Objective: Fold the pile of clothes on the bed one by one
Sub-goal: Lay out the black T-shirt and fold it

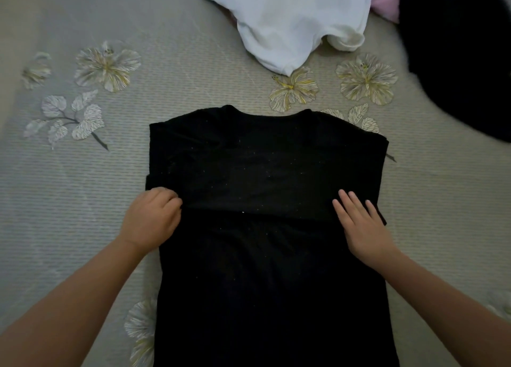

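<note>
Head view, black shirt flat on floral bed, left hand fingers pinching its folded edge, right hand fingers straight, pressing cloth, white garment beyond.

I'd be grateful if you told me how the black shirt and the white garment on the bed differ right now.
The black shirt lies spread flat near the person, while the white garment sits crumpled farther away. The black shirt's sleeves are already folded in; the white garment shows no fold. The left hand pinches the black shirt's edge and the right hand lies flat on it; no hand touches the white garment. Both lie on the flowered bedspread.
</note>
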